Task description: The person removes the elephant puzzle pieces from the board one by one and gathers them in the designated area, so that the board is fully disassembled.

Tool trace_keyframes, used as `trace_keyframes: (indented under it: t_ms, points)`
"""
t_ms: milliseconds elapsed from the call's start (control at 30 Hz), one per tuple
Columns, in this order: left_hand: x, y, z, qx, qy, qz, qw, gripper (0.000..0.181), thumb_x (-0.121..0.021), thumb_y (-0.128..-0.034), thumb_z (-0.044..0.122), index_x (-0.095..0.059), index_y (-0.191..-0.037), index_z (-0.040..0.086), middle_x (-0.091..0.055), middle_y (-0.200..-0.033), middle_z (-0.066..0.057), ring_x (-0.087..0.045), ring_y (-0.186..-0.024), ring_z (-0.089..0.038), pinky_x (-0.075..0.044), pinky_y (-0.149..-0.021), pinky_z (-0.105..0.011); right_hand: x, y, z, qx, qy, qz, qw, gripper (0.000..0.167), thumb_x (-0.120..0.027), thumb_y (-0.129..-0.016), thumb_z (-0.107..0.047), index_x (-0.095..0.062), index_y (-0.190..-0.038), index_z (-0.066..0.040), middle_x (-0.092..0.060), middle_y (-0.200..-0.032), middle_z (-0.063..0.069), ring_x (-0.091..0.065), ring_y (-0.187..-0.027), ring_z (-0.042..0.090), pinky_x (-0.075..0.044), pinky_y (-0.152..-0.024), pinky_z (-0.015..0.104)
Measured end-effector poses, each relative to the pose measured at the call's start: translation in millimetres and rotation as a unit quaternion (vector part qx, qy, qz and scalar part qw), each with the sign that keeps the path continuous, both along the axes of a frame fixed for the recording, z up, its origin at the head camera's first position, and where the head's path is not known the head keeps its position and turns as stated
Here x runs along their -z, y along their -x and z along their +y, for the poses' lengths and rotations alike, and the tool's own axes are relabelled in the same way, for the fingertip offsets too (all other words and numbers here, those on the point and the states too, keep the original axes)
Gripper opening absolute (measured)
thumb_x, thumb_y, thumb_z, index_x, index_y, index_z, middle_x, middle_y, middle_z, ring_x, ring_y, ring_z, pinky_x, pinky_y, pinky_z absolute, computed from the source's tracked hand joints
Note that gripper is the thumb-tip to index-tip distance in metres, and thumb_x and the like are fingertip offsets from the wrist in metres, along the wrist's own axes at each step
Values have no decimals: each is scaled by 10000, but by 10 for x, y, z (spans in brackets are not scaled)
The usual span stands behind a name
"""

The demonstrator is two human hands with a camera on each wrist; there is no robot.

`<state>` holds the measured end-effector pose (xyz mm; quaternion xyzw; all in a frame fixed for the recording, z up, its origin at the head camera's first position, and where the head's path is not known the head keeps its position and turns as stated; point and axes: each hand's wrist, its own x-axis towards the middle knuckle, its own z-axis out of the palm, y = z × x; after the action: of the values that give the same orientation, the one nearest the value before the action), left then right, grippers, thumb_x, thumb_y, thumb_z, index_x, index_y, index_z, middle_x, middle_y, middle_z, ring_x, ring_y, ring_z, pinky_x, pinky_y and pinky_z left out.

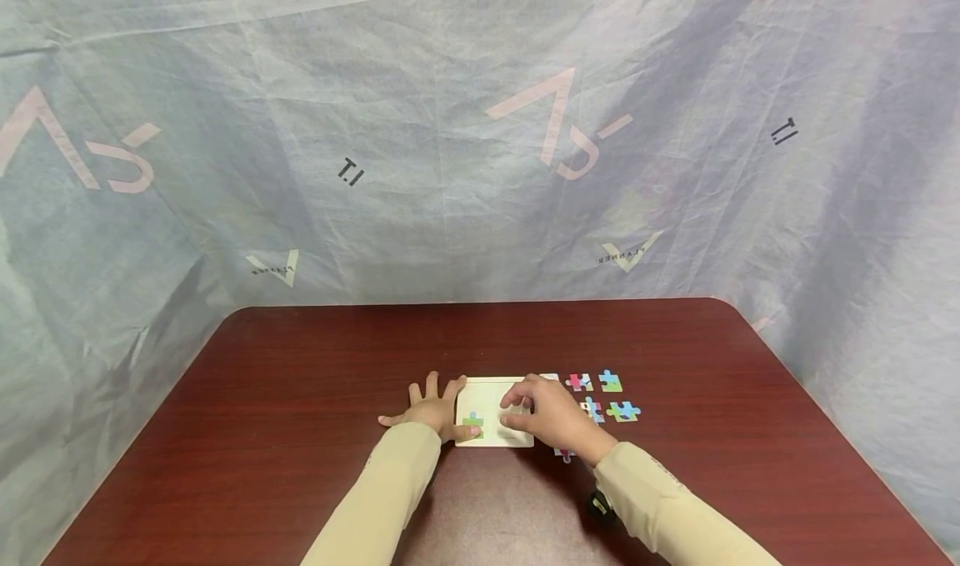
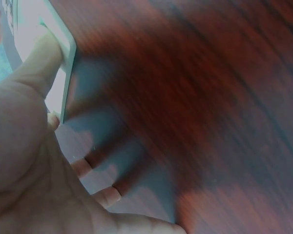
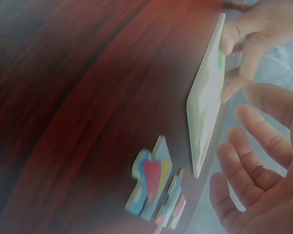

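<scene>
A pale puzzle tray [image 1: 480,389] with a raised rim lies on the table. One green-and-blue puzzle piece [image 1: 477,423] sits in its near left corner. My left hand [image 1: 430,413] lies at the tray's left edge with fingers spread on the table. Its thumb [image 2: 41,61] reaches over the rim and rests at that piece. Over the tray's right half hovers my right hand [image 1: 551,416], its fingers loosely bent. In the right wrist view nothing shows between those fingers, and the tray [image 3: 205,109] is beside them.
Several loose puzzle pieces lie right of the tray, among them a green-and-blue one [image 1: 623,412], a blue one [image 1: 610,381] and a pink one [image 1: 577,382]. My right forearm partly covers others. A grey cloth [image 1: 450,132] hangs behind the dark red table [image 1: 300,358].
</scene>
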<state>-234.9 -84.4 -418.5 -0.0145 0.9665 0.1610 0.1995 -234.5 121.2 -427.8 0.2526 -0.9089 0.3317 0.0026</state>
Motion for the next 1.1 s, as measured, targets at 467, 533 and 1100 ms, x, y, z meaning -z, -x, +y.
trace_keyframes:
  t_ms: [467, 533, 1100]
  points:
    - [-98, -61, 20, 5, 133, 39, 9999, 856, -760, -891, 498, -310, -1592, 303, -146, -1662, -116, -168, -1495, -404, -243, -975, -861, 47, 37, -275, -128, -210, -49, 9997, 66, -803, -842, -115, -762, -893, -109, -637, -848, 8, -562, -732, 123, -469, -635, 313]
    - [-98, -59, 23, 8, 142, 31, 9999, 857, -759, -890, 501, -309, -1592, 304, -146, -1663, -114, -166, -1495, -406, -242, -976, -860, 66, 43, -301, -136, -302, -50, 9994, 67, -805, -842, -114, -760, -890, -104, -639, -846, 4, -568, -724, 120, -472, -634, 312]
    - [-85, -43, 22, 47, 166, -72, 9998, 858, -734, -908, 513, -281, -1607, 304, -115, -1676, -113, -130, -1517, -407, -237, -977, -862, 41, 32, -421, -21, -731, 230, 9971, 113, -856, -781, -80, -758, -832, -108, -644, -828, 29, -610, -735, 181, -498, -619, 368]
